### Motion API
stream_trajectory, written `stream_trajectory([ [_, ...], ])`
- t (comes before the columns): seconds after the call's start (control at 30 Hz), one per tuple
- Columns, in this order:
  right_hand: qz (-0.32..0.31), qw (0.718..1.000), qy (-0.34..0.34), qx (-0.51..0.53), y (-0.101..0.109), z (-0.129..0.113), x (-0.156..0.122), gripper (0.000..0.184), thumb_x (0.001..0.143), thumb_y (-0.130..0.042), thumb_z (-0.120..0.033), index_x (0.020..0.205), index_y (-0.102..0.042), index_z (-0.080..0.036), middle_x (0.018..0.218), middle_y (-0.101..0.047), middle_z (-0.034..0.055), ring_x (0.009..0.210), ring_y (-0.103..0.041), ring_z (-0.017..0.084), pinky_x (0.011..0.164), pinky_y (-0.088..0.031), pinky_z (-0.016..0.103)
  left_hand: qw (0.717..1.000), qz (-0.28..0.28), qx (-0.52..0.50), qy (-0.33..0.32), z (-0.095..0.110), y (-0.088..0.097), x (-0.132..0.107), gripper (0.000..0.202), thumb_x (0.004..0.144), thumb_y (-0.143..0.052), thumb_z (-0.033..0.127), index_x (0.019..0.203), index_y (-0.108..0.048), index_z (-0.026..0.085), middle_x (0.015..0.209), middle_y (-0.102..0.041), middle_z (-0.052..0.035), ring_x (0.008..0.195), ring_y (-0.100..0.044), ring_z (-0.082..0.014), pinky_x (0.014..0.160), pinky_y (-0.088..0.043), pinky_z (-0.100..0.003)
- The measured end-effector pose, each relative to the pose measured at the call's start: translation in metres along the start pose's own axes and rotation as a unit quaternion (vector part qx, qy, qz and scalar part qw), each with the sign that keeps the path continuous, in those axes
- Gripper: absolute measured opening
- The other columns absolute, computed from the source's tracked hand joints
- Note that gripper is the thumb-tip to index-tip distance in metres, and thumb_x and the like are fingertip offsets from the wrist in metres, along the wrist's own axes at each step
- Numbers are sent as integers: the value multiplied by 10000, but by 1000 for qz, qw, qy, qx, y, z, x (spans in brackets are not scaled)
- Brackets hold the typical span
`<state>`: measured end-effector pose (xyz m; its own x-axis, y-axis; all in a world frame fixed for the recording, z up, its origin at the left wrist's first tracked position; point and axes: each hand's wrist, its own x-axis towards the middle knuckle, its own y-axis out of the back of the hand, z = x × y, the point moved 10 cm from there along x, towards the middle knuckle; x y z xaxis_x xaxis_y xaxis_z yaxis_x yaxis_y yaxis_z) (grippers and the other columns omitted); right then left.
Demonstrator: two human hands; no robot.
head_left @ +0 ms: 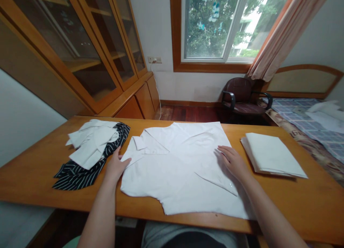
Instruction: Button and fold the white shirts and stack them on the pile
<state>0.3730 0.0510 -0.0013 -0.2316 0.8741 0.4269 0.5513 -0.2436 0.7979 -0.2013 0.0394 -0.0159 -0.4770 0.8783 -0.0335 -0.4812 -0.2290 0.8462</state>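
Note:
A white collared shirt point(182, 169) lies spread out on the wooden table point(215, 224), its collar end toward the left. Two sleeves or flaps are folded inward over its right part. My left hand point(117, 165) rests at the shirt's left edge by the collar, thumb and fingers apart. Over the right part of the shirt is my right hand point(232, 162), fingers stretched out and nothing held; whether it touches the cloth I cannot tell. Left of my left hand are a crumpled white garment point(94, 137) and a black-and-white striped cloth point(80, 176) beneath it.
A folded white stack point(275, 153), cloth or paper, lies on the table's right side. Beyond the table stand a glass-door cabinet point(107, 44), a dark red armchair point(239, 94) and a bed point(309, 115). A white cable point(158, 90) hangs from the wall socket.

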Motion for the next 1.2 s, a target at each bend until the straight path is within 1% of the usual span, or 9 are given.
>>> stream_trajectory([
  [0.1, -18, 1000, 2, 15, -6, -16, 1, 329, 978, -471, -290, 1196, -707, -221, 1236, -694, 109, 1156, -621, 264, 1040, -507, 465, 998, 28, -40, -33, 8, 8, -4, 836, 783, -662, 353, 1541, -352, 186, 1137, -728, -91, 1042, -708, -255, 937, -526, -342],
  [0.27, -59, 997, 22, 38, -23, -43, 0, 327, 965, -485, -246, 1209, -703, -245, 1249, -691, 93, 1158, -620, 258, 1035, -516, 463, 994, 70, -26, -73, 41, 26, -18, 790, 802, -652, 326, 1537, -377, 234, 1182, -729, -74, 1106, -690, -276, 977, -517, -364],
  [0.57, -98, 991, 60, 60, -49, -76, -2, 313, 972, -490, -205, 1184, -716, -245, 1238, -696, 96, 1161, -616, 257, 1022, -523, 471, 980, 65, -33, -186, 134, 41, -47, 721, 868, -613, 275, 1546, -366, 261, 1286, -701, -32, 1205, -644, -251, 1076, -470, -367],
  [0.67, -103, 990, 72, 61, -53, -84, -1, 317, 966, -493, -188, 1189, -712, -237, 1237, -696, 95, 1166, -605, 257, 1026, -516, 474, 968, 36, -16, -247, 165, 29, -56, 700, 877, -603, 252, 1539, -376, 254, 1315, -683, -34, 1221, -627, -252, 1084, -463, -368],
  [0.77, -105, 989, 77, 63, -54, -92, 1, 314, 964, -494, -176, 1187, -711, -223, 1234, -697, 93, 1166, -596, 252, 1031, -510, 461, 946, -5, 16, -323, 195, 3, -76, 663, 889, -588, 222, 1525, -403, 233, 1307, -682, -60, 1170, -637, -259, 1058, -476, -377],
  [0.93, -103, 989, 82, 70, -59, -101, 6, 317, 955, -489, -166, 1167, -719, -217, 1201, -707, 100, 1141, -601, 252, 1008, -517, 456, 880, -83, 39, -467, 237, -44, -141, 596, 934, -498, 157, 1520, -407, 224, 1443, -583, -80, 1261, -569, -239, 1106, -447, -398],
  [1.0, -103, 988, 87, 74, -61, -103, 7, 322, 954, -487, -164, 1176, -713, -214, 1194, -710, 101, 1140, -600, 252, 1005, -514, 457, 854, -110, 50, -506, 246, -53, -166, 553, 951, -512, 194, 1496, -439, 254, 1477, -554, -67, 1281, -554, -238, 1099, -455, -410],
  [1.07, -105, 987, 89, 77, -63, -105, 9, 330, 953, -486, -162, 1195, -703, -213, 1188, -714, 98, 1134, -600, 253, 1003, -510, 458, 848, -121, 61, -513, 246, -51, -178, 496, 960, -543, 261, 1454, -494, 271, 1455, -574, -66, 1263, -563, -247, 1086, -463, -424],
  [1.2, -114, 988, 69, 78, -66, -106, 12, 325, 961, -482, -173, 1196, -702, -212, 1122, -736, 87, 1080, -611, 251, 966, -514, 428, 877, -120, 83, -457, 219, -36, -165, 449, 939, -588, 362, 1380, -577, 276, 1350, -639, -76, 1226, -570, -265, 1069, -464, -425],
])
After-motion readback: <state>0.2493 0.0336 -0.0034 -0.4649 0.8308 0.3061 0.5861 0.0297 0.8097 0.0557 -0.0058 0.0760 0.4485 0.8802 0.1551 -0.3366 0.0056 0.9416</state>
